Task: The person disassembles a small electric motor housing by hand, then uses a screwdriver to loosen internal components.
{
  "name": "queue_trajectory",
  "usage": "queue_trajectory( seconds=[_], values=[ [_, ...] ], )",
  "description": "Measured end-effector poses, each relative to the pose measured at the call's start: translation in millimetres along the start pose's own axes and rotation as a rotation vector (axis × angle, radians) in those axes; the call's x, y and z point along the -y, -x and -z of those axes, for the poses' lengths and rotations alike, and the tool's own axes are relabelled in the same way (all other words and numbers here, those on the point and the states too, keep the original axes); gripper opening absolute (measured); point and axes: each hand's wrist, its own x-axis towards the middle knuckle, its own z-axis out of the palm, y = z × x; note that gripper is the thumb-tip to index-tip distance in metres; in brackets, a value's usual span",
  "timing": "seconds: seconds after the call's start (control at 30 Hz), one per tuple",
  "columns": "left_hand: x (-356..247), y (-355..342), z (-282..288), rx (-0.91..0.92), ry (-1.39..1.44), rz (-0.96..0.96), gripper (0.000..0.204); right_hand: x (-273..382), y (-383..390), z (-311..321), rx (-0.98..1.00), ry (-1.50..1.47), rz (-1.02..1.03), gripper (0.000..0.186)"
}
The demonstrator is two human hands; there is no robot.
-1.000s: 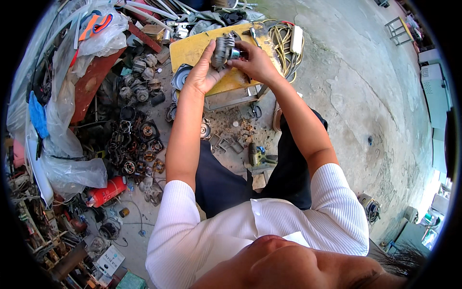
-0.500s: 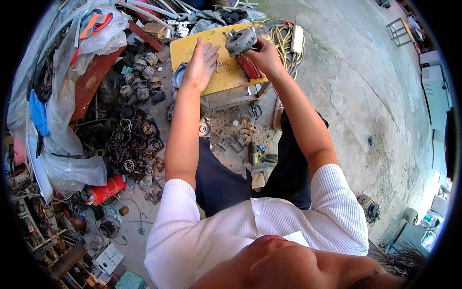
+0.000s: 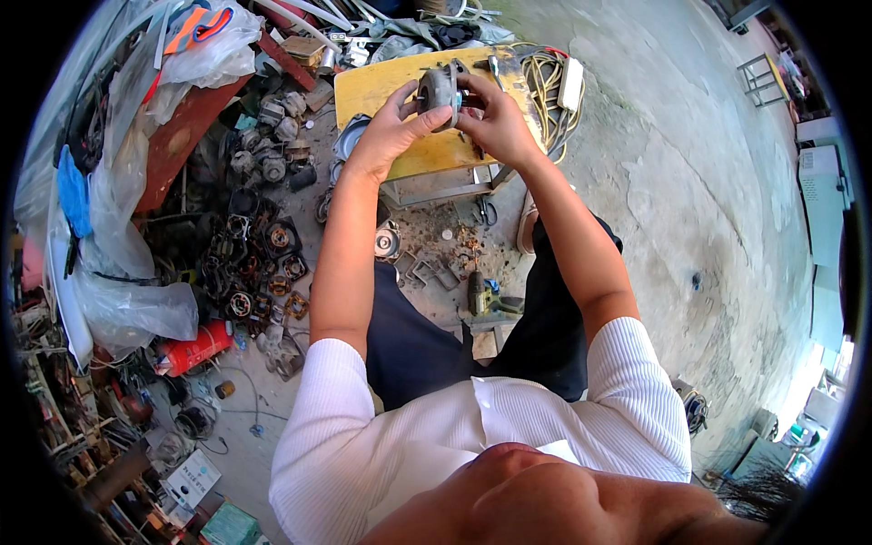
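Observation:
Over the yellow work table (image 3: 427,162), a round grey metal motor part (image 3: 440,94) is held on edge between both hands. My left hand (image 3: 392,132) grips its left and near side, the thumb lying across the front. On the other side, the fingers and thumb of my right hand (image 3: 498,120) close round its rim. A small blue-green spot shows inside the part near my right fingers. My hands mostly hide the tabletop beneath. A round grey pan (image 3: 350,136) is at the table's left edge.
Left of the table lie heaps of motor parts (image 3: 263,245). A green-black cordless drill (image 3: 490,296) is on the floor between my legs. Coiled yellow cable (image 3: 542,86) and a white power strip (image 3: 569,84) sit at the table's right. A red cylinder (image 3: 198,349) lies farther left.
My left hand, open and flat before, has moved right and taken hold of the motor part. The part has turned on edge, and my right hand has shifted slightly left and nearer.

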Motion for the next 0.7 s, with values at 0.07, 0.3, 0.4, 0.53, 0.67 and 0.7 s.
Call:
queue_trajectory(
  seconds=[0.07,0.3,0.4,0.53,0.67,0.7],
  values=[
    [-3,3,0,0.01,-0.022,-0.008,0.101,7,4,-1,0.02,0.051,0.068,0.051],
    [-6,14,8,0.051,-0.128,-0.034,0.089,24,9,-1,0.122,0.099,0.19,0.05],
    [-10,22,6,0.07,-0.108,-0.033,0.09,18,9,-1,0.139,0.173,0.219,0.049],
    [-9,30,3,0.056,-0.073,-0.021,0.091,18,13,-3,0.166,0.233,0.195,0.049],
    [-8,34,9,0.005,-0.12,-0.068,0.088,23,12,0,0.202,0.185,0.172,0.05],
    [-9,35,12,-0.007,-0.12,-0.079,0.088,25,11,2,0.206,0.133,0.151,0.05]
  ],
)
